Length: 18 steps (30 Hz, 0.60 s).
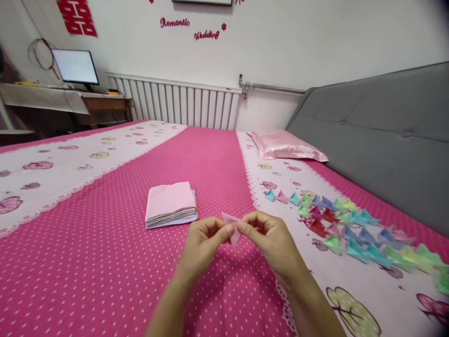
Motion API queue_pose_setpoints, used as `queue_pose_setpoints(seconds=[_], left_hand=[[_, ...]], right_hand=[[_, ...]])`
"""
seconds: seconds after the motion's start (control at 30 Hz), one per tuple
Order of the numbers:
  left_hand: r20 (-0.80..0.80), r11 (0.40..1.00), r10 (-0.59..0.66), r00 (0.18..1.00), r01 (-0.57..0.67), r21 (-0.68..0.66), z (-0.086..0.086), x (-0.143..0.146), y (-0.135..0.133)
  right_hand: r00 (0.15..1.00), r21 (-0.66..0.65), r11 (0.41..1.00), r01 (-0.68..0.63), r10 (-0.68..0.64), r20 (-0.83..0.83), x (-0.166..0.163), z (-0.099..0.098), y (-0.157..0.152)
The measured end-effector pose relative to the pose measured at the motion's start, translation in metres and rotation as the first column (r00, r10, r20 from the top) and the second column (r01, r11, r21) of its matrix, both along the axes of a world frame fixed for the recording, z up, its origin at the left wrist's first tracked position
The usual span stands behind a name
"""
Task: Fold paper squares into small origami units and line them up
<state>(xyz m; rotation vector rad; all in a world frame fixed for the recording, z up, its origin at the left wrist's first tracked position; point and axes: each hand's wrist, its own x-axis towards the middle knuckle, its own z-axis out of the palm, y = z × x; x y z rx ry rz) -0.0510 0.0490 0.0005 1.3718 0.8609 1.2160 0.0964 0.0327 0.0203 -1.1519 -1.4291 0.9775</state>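
Both your hands are up off the bed, meeting in the middle. Your left hand (201, 243) pinches the folded pink paper (232, 228) between thumb and forefinger on its near-left side. Your right hand (270, 238) pinches the opposite side the same way, with the other fingers curled in. The paper sits right between your fingertips, one corner poking up and one point hanging down. It looks held in the air so both sides of the crease are within reach.

Just beyond your left fingers lies the stack of paper squares (171, 204), pink sheet on top and edges squared. Out past your right fingers, the folded paper pieces (351, 224) line up in rows, well apart from your grip. Below your fingers there is only the dotted bedspread (105, 262), so you have room to shift either way.
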Motion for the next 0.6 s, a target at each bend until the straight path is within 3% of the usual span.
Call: queue_pose_setpoints(seconds=[0.3,0.6], left_hand=[[-0.031,1.0,-0.017,0.999,0.016,-0.017,-0.0038,0.0011,0.0004],[-0.014,0.994,0.1,0.995,-0.1,0.034,-0.003,-0.0003,-0.0006]], right_hand=[[0.997,-0.043,0.998,-0.037,0.034,-0.07,0.0021,-0.0048,0.004],[0.988,-0.105,0.986,-0.129,0.118,-0.101,0.0027,-0.0053,0.0027]])
